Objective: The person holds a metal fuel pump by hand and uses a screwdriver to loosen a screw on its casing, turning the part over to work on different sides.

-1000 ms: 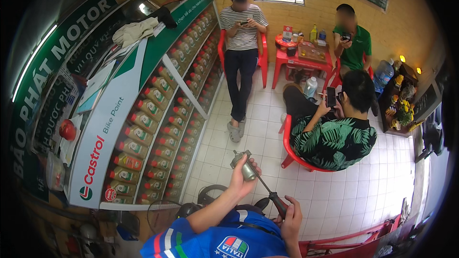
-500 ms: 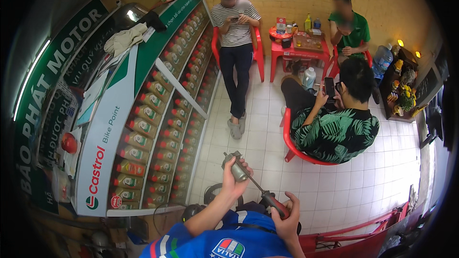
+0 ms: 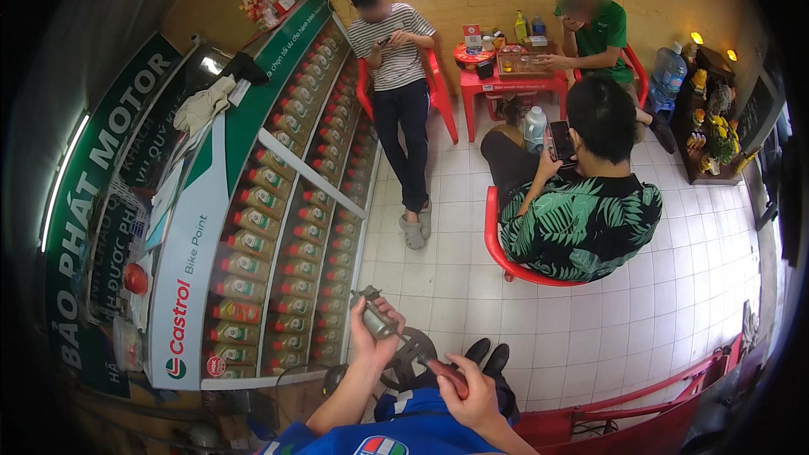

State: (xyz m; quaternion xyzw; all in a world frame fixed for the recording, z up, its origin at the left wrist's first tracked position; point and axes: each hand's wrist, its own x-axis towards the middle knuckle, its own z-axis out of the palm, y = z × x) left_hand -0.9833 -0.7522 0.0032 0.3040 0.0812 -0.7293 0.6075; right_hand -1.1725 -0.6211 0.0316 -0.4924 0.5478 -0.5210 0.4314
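My left hand [image 3: 371,352] is wrapped round a grey metal cylindrical part [image 3: 381,321], which resembles a small motor and has a bracket at its upper end. In my right hand [image 3: 474,404] is a screwdriver with a dark red handle [image 3: 448,377], the index finger lying along it. The shaft slants up-left toward the lower end of the metal part; whether the tip sits in a screw there is too small to tell. Both hands are in front of my blue shirt [image 3: 379,434], above the floor.
Left stands a glass-fronted rack [image 3: 190,286] of oil bottles. A person [image 3: 581,219] in a leaf-print shirt sits ahead-right on a red chair. Two more people sit farther off beside a red table [image 3: 514,84]. A red metal frame [image 3: 624,404] runs along the lower right.
The view has shifted, and my shoes now show. My right fingers have closed farther round the screwdriver handle. The far person in green now reaches a hand to the table.
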